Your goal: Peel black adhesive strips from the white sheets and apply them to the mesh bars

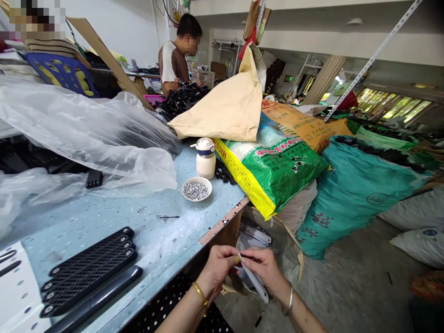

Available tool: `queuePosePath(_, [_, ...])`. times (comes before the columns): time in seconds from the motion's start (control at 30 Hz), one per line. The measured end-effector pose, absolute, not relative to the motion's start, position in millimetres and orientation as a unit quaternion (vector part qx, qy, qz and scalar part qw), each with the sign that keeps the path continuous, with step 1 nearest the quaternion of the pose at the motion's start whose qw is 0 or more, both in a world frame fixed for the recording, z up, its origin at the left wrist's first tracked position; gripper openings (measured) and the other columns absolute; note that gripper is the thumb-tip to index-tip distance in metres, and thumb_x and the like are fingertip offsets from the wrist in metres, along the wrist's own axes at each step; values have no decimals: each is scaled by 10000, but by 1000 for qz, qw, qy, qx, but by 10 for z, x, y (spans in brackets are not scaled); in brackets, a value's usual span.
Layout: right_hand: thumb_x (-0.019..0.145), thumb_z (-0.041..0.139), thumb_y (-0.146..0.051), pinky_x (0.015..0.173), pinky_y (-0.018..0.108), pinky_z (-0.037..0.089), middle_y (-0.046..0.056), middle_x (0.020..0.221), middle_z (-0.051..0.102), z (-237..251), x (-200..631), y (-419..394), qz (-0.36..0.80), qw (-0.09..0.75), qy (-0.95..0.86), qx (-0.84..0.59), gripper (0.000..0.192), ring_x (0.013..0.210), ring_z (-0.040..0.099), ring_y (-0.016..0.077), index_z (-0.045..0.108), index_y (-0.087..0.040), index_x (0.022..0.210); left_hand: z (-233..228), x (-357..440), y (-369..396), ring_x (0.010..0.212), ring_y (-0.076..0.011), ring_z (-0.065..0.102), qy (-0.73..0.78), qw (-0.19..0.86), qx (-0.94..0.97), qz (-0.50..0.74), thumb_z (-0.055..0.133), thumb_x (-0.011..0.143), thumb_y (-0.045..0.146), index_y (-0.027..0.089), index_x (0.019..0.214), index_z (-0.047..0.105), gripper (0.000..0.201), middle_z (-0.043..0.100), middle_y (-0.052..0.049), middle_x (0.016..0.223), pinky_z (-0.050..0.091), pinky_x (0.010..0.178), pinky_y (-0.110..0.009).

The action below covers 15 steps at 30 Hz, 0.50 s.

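Past the table's front edge, my left hand and my right hand meet with fingers pinched together. Between them is a light grey plastic strip with a rounded lower end and a small hole, tilted down to the right. Its upper end is hidden by my fingertips. Behind my hands, similar grey strips lie in an open sack. On the blue table stands a white bowl of small shiny metal pieces. Several black ribbed plastic strips lie side by side at the lower left.
A lidded jar stands behind the bowl. A green and yellow sack overhangs the table's right end, with a teal sack farther right. Plastic sheeting covers the table's back left. A co-worker stands behind a black pile.
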State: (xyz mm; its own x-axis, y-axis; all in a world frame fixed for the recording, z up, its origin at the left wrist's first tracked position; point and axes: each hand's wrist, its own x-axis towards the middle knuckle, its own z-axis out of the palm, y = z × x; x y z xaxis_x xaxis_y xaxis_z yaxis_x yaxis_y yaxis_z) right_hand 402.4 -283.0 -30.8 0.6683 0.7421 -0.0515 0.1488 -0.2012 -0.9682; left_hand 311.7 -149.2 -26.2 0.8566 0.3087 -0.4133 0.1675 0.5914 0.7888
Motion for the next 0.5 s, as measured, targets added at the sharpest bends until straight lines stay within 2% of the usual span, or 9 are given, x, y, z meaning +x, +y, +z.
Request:
queuePosePath(0.13, [812, 671, -433, 566, 242, 461, 36, 688, 680, -413, 4040, -2807, 309, 584, -264, -703, 277, 626, 582, 156, 790, -186, 854, -293, 3132, -1474, 488, -114, 542, 273, 853, 443, 38, 843, 539, 276, 80, 619, 750, 231, 644, -35, 535, 470, 480, -218])
queuePosePath(0.27, [808, 664, -467, 572, 256, 486, 41, 701, 695, -445, 4024, -2789, 314, 589, -245, -703, 317, 631, 610, 169, 785, -179, 861, -339, 3149, -1477, 532, -131, 574, 280, 859, 428, 35, 841, 535, 261, 78, 631, 742, 230, 664, -49, 576, 495, 496, -223])
queuePosePath(0.37, [719, 749, -454, 660, 297, 525, 70, 807, 737, -424, 4045, -2806, 325, 588, -237, -701, 338, 730, 663, 212, 777, -175, 907, -377, 3152, -1474, 525, -132, 580, 289, 866, 407, 37, 828, 531, 229, 88, 595, 706, 197, 651, -39, 562, 508, 492, -229])
queuePosePath(0.5, [554, 854, -435, 761, 347, 527, 110, 922, 745, -442, 4207, -2928, 299, 593, -197, -721, 473, 868, 671, 271, 763, -155, 924, -388, 3120, -1434, 515, -139, 599, 290, 885, 363, 35, 808, 528, 216, 101, 570, 652, 199, 647, -43, 566, 521, 483, -238])
